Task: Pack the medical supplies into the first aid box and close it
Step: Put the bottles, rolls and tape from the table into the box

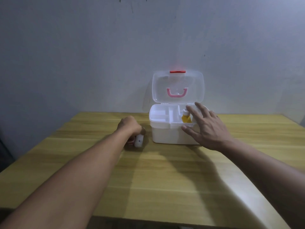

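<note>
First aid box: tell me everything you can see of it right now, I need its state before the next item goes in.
The first aid box is white plastic, standing on the wooden table near the wall. Its clear lid stands open and upright, with a pink handle and a red latch at its top edge. A white divided tray sits in the top; a yellow bottle lies in its right compartment, the others look empty. The right hand is spread over the box's right front corner; contact is unclear.
</note>
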`<act>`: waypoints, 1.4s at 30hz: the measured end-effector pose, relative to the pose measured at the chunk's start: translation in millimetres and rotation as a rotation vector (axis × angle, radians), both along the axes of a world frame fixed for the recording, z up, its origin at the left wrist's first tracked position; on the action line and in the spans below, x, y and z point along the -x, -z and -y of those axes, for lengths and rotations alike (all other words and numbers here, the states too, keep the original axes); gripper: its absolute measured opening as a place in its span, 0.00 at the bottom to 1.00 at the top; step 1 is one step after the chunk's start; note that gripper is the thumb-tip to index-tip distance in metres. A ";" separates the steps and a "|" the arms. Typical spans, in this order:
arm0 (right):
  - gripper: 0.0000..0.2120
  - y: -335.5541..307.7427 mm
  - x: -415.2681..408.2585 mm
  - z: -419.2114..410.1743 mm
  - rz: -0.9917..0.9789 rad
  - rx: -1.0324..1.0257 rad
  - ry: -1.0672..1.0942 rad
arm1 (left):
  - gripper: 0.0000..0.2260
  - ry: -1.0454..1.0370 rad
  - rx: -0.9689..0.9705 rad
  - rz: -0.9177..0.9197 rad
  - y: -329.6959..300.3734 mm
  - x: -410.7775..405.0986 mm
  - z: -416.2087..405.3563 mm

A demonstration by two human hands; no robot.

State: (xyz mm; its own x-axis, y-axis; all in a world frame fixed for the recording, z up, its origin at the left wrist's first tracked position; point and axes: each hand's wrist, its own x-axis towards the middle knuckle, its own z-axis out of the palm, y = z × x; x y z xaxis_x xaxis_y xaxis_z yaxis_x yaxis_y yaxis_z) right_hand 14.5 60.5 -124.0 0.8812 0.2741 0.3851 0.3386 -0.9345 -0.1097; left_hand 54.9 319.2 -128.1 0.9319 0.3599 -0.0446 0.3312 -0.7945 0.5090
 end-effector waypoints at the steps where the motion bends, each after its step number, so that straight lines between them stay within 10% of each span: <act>1: 0.35 -0.2 -0.1 0.1 0.000 0.000 0.000 | 0.18 -0.011 0.015 0.008 -0.5 0.1 0.3; 11: 0.35 -0.1 0.7 -0.1 0.000 -0.011 -0.003 | 0.17 -0.078 0.315 0.315 -74.3 -6.3 6.1; 25: 0.38 0.8 -4.5 1.4 -0.007 -0.008 0.002 | 0.19 0.136 0.477 0.212 -76.1 -27.5 78.6; 42: 0.33 3.3 -6.6 1.6 0.011 -0.022 -0.011 | 0.09 0.185 0.103 0.412 -49.0 -18.6 55.3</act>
